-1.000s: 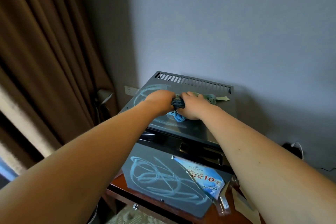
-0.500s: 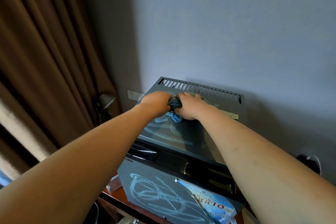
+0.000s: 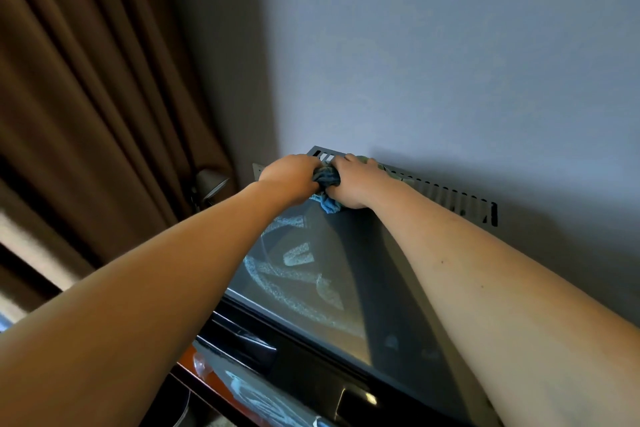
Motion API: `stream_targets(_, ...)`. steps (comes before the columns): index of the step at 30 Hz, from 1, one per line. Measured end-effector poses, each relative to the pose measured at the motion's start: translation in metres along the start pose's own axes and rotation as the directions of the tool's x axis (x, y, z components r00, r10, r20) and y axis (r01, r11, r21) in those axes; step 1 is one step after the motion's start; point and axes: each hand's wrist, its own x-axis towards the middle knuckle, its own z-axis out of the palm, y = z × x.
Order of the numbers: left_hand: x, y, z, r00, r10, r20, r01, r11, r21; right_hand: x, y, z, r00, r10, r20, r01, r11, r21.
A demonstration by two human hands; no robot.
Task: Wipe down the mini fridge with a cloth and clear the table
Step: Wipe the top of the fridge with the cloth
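The grey mini fridge (image 3: 346, 274) fills the lower middle of the head view, its flat top streaked with pale chalky scribbles. Along its back edge runs a row of vent slots. My left hand (image 3: 291, 177) and my right hand (image 3: 356, 180) sit side by side at the back left of that top, both closed on a bunched blue cloth (image 3: 327, 191) pressed against the surface. Part of the cloth pokes out green behind my right hand. The fridge door, also scribbled, shows at the bottom edge.
A brown curtain (image 3: 86, 107) hangs on the left, with a small lamp head (image 3: 211, 180) beside it. A plain grey wall (image 3: 450, 55) stands right behind the fridge. A strip of the reddish wooden table (image 3: 207, 381) shows under the fridge at lower left.
Both hands have pushed the cloth from the middle of the fridge top back to its rear left edge. The view has tilted upward, so the fridge door and table have dropped low.
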Motion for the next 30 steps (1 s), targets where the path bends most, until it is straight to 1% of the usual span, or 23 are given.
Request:
stream_targets(3, -0.002, 0.001, 0.001, 1.000, -0.002, -0.011, 0.002, 1.000, -0.002, -0.002, 0.000, 0.001, 1.000, 0.022, -0.006, -0.022, 1.000, 0.016)
stream_targets(7, -0.015, 0.004, 0.000, 1.000, -0.013, -0.016, 0.013, 1.000, -0.021, -0.013, -0.005, 0.003, 0.998, 0.056, 0.024, -0.057, 0.998, 0.034)
stream_targets(16, -0.078, 0.001, -0.002, 1.000, 0.026, -0.008, -0.027, 0.999, -0.039, -0.068, -0.036, 0.015, 0.991, 0.110, 0.071, -0.112, 0.994, 0.018)
stream_targets(20, -0.110, -0.001, -0.005, 0.997, 0.070, -0.025, -0.072, 0.996, -0.049, -0.095, -0.053, 0.021, 0.992, 0.112, 0.059, -0.113, 0.993, 0.016)
stream_targets(24, -0.136, -0.005, -0.006, 0.996, 0.085, -0.027, -0.086, 0.995, -0.055, -0.115, -0.066, 0.028, 0.991, 0.125, 0.056, -0.126, 0.992, 0.016)
stream_targets(30, -0.145, -0.010, -0.003, 0.997, 0.078, -0.027, -0.079, 0.996, -0.045, -0.122, -0.075, 0.031, 0.989, 0.135, 0.055, -0.137, 0.990, 0.023)
